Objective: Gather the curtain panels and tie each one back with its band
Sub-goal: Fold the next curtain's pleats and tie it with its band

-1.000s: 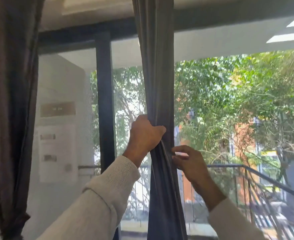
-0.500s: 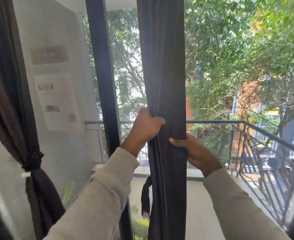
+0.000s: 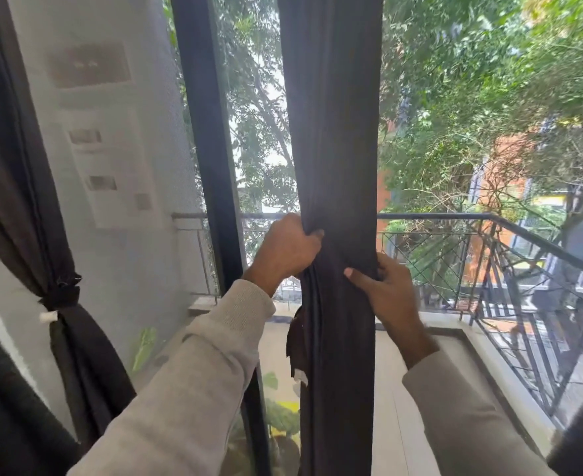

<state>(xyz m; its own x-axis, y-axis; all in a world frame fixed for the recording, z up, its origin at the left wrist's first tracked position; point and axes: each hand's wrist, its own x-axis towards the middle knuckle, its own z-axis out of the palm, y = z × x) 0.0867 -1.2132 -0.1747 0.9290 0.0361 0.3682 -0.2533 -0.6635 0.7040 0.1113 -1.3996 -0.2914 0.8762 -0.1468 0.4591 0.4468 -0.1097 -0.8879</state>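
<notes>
**Both hands clamped on the middle curtain panel**

I see the middle curtain panel (image 3: 331,132) hanging as a narrow, bunched column, its long axis vertical, running from the top edge of the view down past the bottom edge, in front of the glass and just right of the dark window frame post (image 3: 207,149). The folds run straight up and down, and the fabric narrows slightly where it is squeezed.

My left hand (image 3: 284,250) is closed on the panel's left edge, fingers curled into the fabric from the left, thumb side up. My right hand (image 3: 384,286) is closed on the right edge a little lower, its thumb pressed across the front of the cloth and its fingers wrapped behind. Both grips are tight on the panel, and the two hands sit close to each other with the gathered fabric between them. Light knit sleeves cover both forearms.

Below the left hand, a loose dark band (image 3: 295,345) hangs down along the panel's left side, with a pale tip at its lower end; it is not wrapped round the panel.

Toward the left edge of the view, the left curtain panel (image 3: 15,166) is already cinched by its own tie (image 3: 61,293), flaring out above and below the knot.

Beyond the glass are a balcony railing (image 3: 455,218) and green trees (image 3: 472,80).
</notes>
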